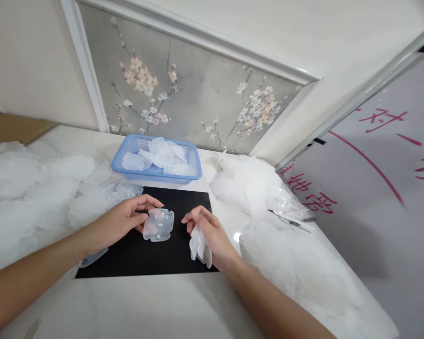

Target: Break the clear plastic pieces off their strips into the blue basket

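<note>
2 bare forearms (279,301) reach in over the pale counter (144,306). Beyond the black mat (137,261), a blue basket (162,178) holds several loose, overlapping translucent pieces (162,153). The left grip (123,219) is narrow, thumb and fingers pinching a clear plate (159,225) at its left edge, over the mat. The right grip (215,235) curls around a small bunch of thin white pieces (199,245), thumb and forefinger nearly meeting.

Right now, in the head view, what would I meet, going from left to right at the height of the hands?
Left pile, left hand, translucent piece, right hand, right pile, whiteboard.
</note>
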`<state>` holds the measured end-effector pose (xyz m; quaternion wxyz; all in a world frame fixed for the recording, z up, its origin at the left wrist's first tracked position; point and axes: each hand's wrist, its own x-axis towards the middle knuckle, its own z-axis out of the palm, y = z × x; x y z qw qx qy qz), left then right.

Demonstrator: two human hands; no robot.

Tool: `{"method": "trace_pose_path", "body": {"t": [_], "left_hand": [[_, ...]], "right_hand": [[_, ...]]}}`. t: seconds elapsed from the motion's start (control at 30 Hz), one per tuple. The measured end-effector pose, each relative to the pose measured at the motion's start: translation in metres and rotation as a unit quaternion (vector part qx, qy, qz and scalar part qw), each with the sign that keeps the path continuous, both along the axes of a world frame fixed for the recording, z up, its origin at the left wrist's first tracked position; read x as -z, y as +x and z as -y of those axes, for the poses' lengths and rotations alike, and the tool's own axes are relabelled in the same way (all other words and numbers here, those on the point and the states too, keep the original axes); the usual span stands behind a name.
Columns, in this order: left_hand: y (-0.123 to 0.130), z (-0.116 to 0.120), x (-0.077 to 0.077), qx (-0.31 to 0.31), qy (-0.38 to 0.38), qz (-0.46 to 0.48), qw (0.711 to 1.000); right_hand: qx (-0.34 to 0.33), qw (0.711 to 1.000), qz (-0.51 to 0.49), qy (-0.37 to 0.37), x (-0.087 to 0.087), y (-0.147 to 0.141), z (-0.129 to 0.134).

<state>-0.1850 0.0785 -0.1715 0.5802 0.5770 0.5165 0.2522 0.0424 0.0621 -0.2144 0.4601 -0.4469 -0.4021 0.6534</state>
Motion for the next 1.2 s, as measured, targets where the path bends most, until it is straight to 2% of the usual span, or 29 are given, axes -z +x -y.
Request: {"method": "trace_pose_path", "body": {"t": [0.07,0.13,0.43,0.77,1.07,1.2], "left_hand": [[0.000,0.000,0.003,0.012,-0.006,-0.002,1.000],[-0.001,0.000,0.005,0.023,-0.011,-0.001,1.000],[-0.005,-0.001,0.009,0.040,-0.017,-0.001,0.999],[-0.005,-0.003,0.009,0.021,0.002,-0.025,0.999],[-0.008,-0.006,0.008,-0.002,0.053,-0.086,0.995],[-0.008,-0.006,0.008,-0.008,0.052,-0.087,0.995]], "right_hand": [[0.024,0.997,-0.047,-0.059,0.001,0.002,-0.005],[0.038,0.994,-0.064,-0.079,0.002,0.005,-0.007],[-0.035,0.999,0.000,-0.003,0.003,0.010,-0.007],[-0.051,0.999,0.017,-0.001,0.003,0.011,-0.009],[0.037,0.999,-0.015,-0.012,0.003,0.020,-0.016],[0.043,0.997,-0.054,-0.033,0.002,0.022,-0.017]]}}
